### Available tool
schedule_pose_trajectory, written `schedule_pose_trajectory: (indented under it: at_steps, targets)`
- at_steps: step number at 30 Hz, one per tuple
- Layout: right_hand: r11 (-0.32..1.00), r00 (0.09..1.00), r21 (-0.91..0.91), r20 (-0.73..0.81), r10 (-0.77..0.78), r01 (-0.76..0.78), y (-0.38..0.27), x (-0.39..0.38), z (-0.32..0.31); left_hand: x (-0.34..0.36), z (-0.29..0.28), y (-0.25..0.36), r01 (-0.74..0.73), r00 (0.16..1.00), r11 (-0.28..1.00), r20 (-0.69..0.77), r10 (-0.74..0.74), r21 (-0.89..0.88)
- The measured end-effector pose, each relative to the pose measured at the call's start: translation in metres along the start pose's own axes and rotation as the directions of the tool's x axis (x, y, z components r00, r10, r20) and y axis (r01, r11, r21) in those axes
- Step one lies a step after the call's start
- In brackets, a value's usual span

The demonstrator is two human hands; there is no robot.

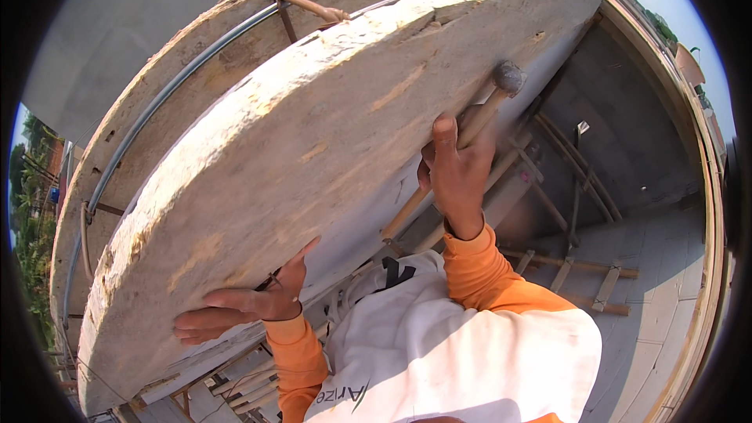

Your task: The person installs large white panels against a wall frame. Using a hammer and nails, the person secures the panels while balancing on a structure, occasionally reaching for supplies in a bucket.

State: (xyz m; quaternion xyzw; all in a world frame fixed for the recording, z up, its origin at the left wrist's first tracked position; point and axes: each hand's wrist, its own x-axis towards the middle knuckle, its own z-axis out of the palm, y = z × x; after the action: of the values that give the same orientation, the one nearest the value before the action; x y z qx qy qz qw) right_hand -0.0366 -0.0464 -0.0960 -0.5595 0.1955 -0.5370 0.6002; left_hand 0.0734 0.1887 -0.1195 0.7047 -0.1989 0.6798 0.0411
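My right hand (460,176) is closed round the wooden handle of a hammer (484,116). Its rounded grey head rests at or close to the face of a large pale, weathered board (313,149), and the handle's lower end slants down past my wrist. My left hand (249,305) lies against the lower part of that same board, fingers stretched to the left and another digit pointing up. A thin dark bit shows by the left fingers, too small to make out. Orange sleeves cover both forearms.
Behind the board's rough upper edge run a grey metal bar (168,94) and a second panel (188,35), with a rusty rod (313,6) between them. Far below on the right, a wooden ladder-like frame (564,274) stands near a grey block wall (646,298). Greenery borders the left.
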Motion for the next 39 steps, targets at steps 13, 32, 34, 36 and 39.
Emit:
schedule_pose_trajectory:
  at_steps: [13,32,34,36,39]
  targets:
    - [0.997,0.998,0.046,0.012,-0.06,0.06,0.01,-0.005,-0.005,-0.014,0.006,-0.013,0.088,0.991,0.996,-0.097,-0.09,-0.02]
    - [0.607,0.121,0.331,0.804,-0.582,0.723,0.043,-0.077,-0.02,-0.011,0.008,-0.005,0.175,0.966,0.977,-0.171,-0.195,-0.125]
    - [0.637,0.073,0.298,0.87,-0.488,0.711,0.045,-0.073,-0.023,-0.011,0.007,-0.008,0.114,0.98,0.989,-0.156,-0.127,-0.094]
    - [0.664,0.043,0.266,0.911,-0.41,0.699,0.042,-0.077,-0.02,-0.014,0.009,-0.004,0.187,0.964,0.974,-0.166,-0.207,-0.126]
    - [0.696,0.056,0.286,0.904,-0.424,0.659,0.034,-0.08,-0.018,-0.016,0.01,-0.002,0.23,0.952,0.961,-0.171,-0.255,-0.153]
